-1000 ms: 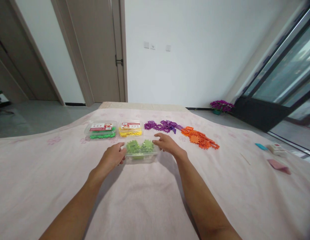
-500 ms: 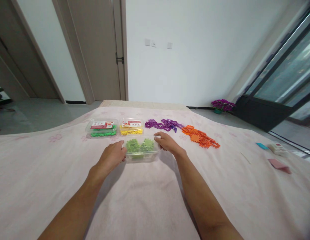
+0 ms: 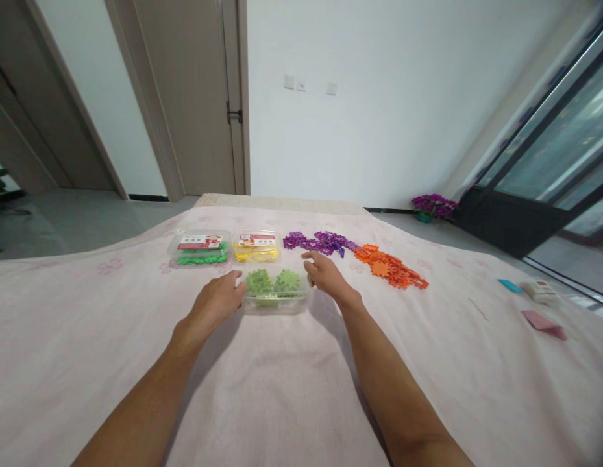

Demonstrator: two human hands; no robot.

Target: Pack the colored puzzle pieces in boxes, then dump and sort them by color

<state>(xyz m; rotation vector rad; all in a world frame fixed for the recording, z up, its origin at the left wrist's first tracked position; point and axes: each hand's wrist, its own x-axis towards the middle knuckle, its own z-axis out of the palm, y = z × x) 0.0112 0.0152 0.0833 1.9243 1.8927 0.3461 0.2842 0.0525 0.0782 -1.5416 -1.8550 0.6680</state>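
Container (image 3: 276, 307) of clear plastic, rectangular, holding light-green toothed pieces (image 3: 286, 281), sits between the left hand (image 3: 218, 301) and the right hand (image 3: 326, 275); fingers flank its ends, but whether either grip grasps it or merely touches cannot be told. Light, matched pressure from both sides should keep its walls from buckling.

i can't count the light-green notched discs (image 3: 287, 281) or read the box labels (image 3: 200, 242); the bottom edge crops both forearms (image 3: 396, 383).
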